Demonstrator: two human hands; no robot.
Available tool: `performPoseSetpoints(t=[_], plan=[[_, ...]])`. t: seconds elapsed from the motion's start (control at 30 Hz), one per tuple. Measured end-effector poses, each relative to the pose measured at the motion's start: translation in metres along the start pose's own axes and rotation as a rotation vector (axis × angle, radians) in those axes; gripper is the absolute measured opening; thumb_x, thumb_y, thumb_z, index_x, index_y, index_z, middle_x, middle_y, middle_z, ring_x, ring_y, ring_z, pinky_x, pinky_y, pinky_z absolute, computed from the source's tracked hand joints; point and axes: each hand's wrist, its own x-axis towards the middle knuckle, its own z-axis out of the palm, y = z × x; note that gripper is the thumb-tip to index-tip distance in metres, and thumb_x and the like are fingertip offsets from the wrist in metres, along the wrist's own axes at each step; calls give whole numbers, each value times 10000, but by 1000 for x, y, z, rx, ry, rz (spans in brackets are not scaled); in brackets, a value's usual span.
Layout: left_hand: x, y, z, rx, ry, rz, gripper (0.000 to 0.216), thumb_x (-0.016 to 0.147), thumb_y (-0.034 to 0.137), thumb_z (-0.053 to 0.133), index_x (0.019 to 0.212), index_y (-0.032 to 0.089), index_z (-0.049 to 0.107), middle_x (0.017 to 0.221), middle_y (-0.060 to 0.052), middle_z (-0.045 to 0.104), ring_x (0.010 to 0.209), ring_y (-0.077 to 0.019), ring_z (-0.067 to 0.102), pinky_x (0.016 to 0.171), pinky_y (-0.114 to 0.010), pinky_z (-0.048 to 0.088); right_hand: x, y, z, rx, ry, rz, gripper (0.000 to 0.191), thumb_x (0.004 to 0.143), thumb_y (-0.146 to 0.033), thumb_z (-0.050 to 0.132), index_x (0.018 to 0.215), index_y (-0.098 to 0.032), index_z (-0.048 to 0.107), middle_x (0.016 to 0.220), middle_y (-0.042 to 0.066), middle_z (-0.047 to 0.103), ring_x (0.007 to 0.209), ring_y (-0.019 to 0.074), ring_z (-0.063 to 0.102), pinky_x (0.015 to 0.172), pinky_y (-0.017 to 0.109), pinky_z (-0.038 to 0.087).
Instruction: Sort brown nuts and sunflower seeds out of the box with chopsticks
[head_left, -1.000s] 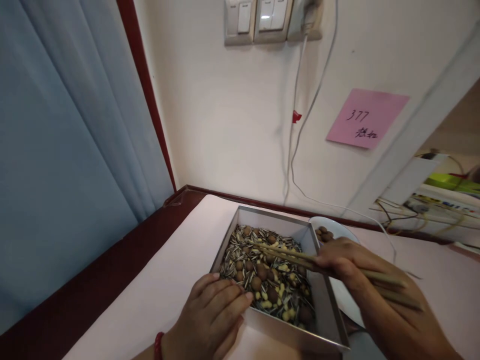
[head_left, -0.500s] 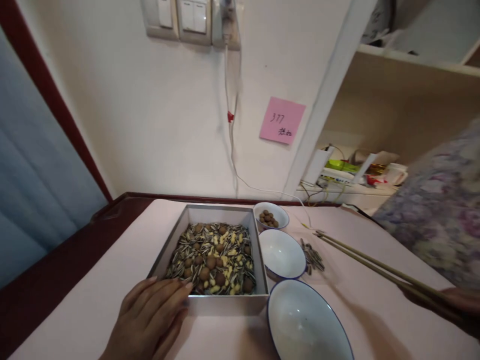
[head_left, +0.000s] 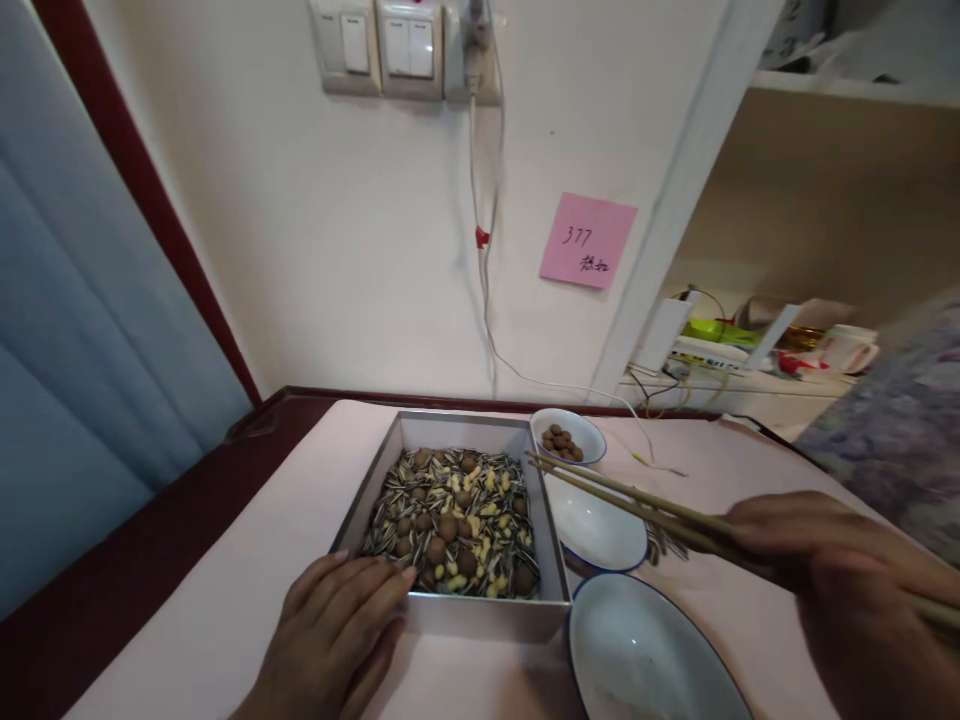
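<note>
A grey-rimmed box [head_left: 495,618] holds striped sunflower seeds [head_left: 390,507], peanuts [head_left: 496,482] and round brown balls [head_left: 448,526], mixed together. At its near left corner my left hand [head_left: 341,625] has its fingers over the rim and the thumb low by the front wall. My right hand [head_left: 832,560], somewhat blurred, is closed on a pair of wooden chopsticks [head_left: 637,497]. Their tips are close together near the box's right rim, with nothing between them. Under the chopsticks stands a white bowl [head_left: 596,525] with a blue rim.
A far bowl [head_left: 592,433] contains several brown balls. A larger bowl [head_left: 652,650] stands nearest me, right of the box. Loose sunflower seeds [head_left: 666,545] lie beside the middle bowl. A thin cable [head_left: 600,388] trails onto the table [head_left: 225,570]. A person's floral garment [head_left: 892,400] shows at right.
My right hand has come further into view, bringing the chopstick tips left from beyond the bowls to the box's right rim. My left hand stays at the box corner; the view has shifted slightly.
</note>
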Motion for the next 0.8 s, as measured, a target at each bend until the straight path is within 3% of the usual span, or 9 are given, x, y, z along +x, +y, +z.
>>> performPoseSetpoints(t=[0.03,0.1,0.23,0.53,0.8], plan=[[1,2,0,-12,2,-8,320,1009,88,545,1261,208,700,1108,-50,784,1087,-183,662,1140,-401,355,7,-17,21,3,-69,23,176,1007,-373,590,999,-353,764,1015,91,734,1012,316,687,787,431,590],[1,4,0,-28,-9,-14,326,1006,87,550,1271,204,699,1116,-48,785,1103,-176,656,1149,-390,347,20,-41,56,27,-217,1,190,1033,-341,570,965,-342,747,979,48,732,903,243,688,690,338,564],[-1,2,0,-51,-18,-10,318,996,86,560,1258,188,709,1127,-48,785,1108,-168,651,1171,-376,329,36,-45,99,101,-411,38,327,1076,-404,500,867,-252,699,843,26,685,814,195,662,676,310,503],[12,8,-9,-13,-37,33,327,971,74,548,1240,182,699,1079,-14,797,1064,-147,682,1164,-320,339,49,-44,150,173,-576,27,394,1078,-433,475,811,-206,656,784,17,641,759,178,623,689,323,465],[12,7,-12,4,-36,43,309,974,112,550,1230,181,709,1057,-10,794,1018,-155,682,1177,-319,332,51,-38,176,169,-569,-2,414,1068,-437,488,746,-210,615,727,14,612,708,178,579,648,312,453]])
